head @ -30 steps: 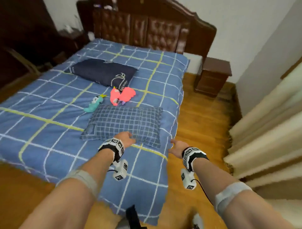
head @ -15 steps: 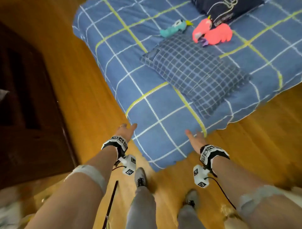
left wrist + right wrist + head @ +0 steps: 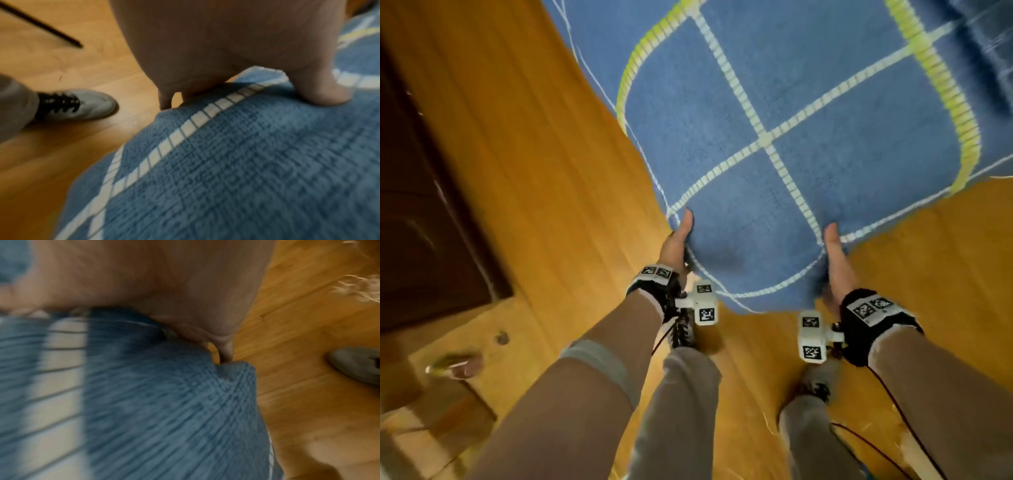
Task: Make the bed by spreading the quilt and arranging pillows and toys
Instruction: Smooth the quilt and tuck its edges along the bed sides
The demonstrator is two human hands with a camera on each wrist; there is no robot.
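The blue quilt (image 3: pixel 791 102) with white and yellow grid lines hangs off the bed's corner toward the wooden floor. My left hand (image 3: pixel 681 236) pinches its hanging edge on the left. In the left wrist view the thumb (image 3: pixel 320 92) lies on top of the quilt (image 3: pixel 246 162) and the fingers curl beneath. My right hand (image 3: pixel 834 253) grips the same edge further right. The blurred right wrist view shows the quilt (image 3: pixel 154 402) bunched in that hand (image 3: pixel 185 305). A darker blue patch (image 3: pixel 993 41) at the top right may be the checked pillow. No toys are in view.
Orange wooden floor (image 3: pixel 551 171) surrounds the bed corner. Dark wooden furniture (image 3: pixel 421 205) stands on the left. My shoes (image 3: pixel 683 334) (image 3: pixel 815 383) are just short of the quilt's edge. A small clear object (image 3: pixel 453 365) lies on the floor at lower left.
The head view has tipped down to the bed corner, so pillows and toys have left the frame. Both hands, open above the corner before, now hold the quilt's edge.
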